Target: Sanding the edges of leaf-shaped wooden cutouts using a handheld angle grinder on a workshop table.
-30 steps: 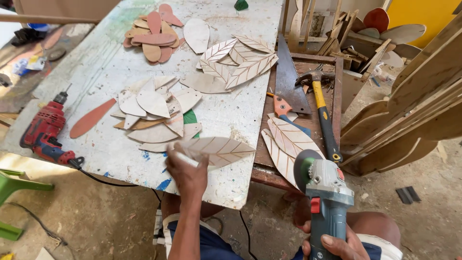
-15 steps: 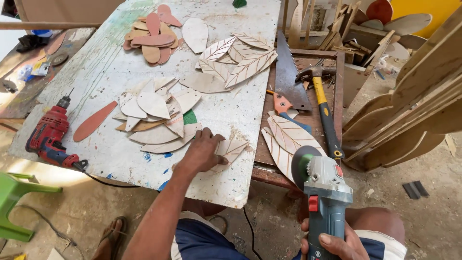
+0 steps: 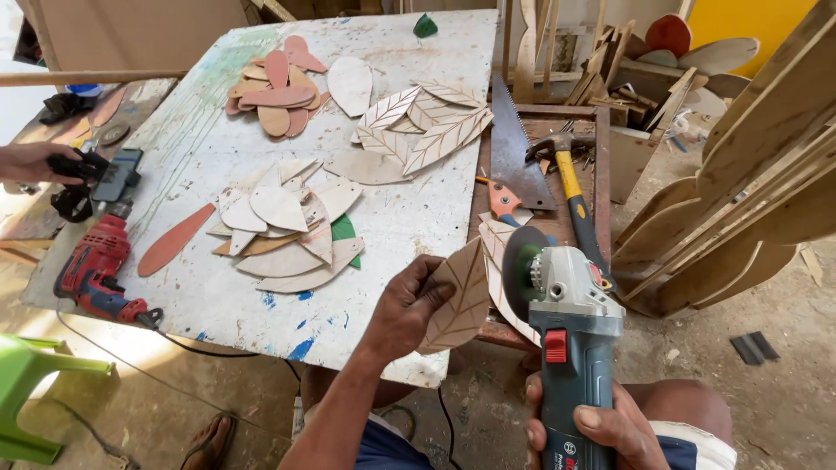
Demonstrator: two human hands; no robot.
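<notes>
My left hand (image 3: 407,306) grips a carved wooden leaf (image 3: 463,298) and holds it tilted on edge over the near corner of the white worktable (image 3: 200,287). My right hand (image 3: 601,426) is wrapped around the handle of a grey and blue angle grinder (image 3: 570,335). The grinder's disc (image 3: 515,271) faces the leaf's right edge, very close to it; I cannot tell whether they touch. Another carved leaf (image 3: 498,244) lies on the bench just beneath them.
Piles of leaf-shaped wood cutouts (image 3: 287,231) cover the table, pink ones (image 3: 277,83) at the back. A red drill (image 3: 94,265) lies at the left edge, where another person's hand (image 3: 35,161) holds a black tool. A handsaw (image 3: 514,144), a yellow-handled hammer (image 3: 575,187) and wooden planks (image 3: 749,174) stand at the right.
My left hand has lifted the carved leaf off the table and turned it up on edge beside the grinder's disc. The grinder has risen towards it. Another person's hand has come in at the left.
</notes>
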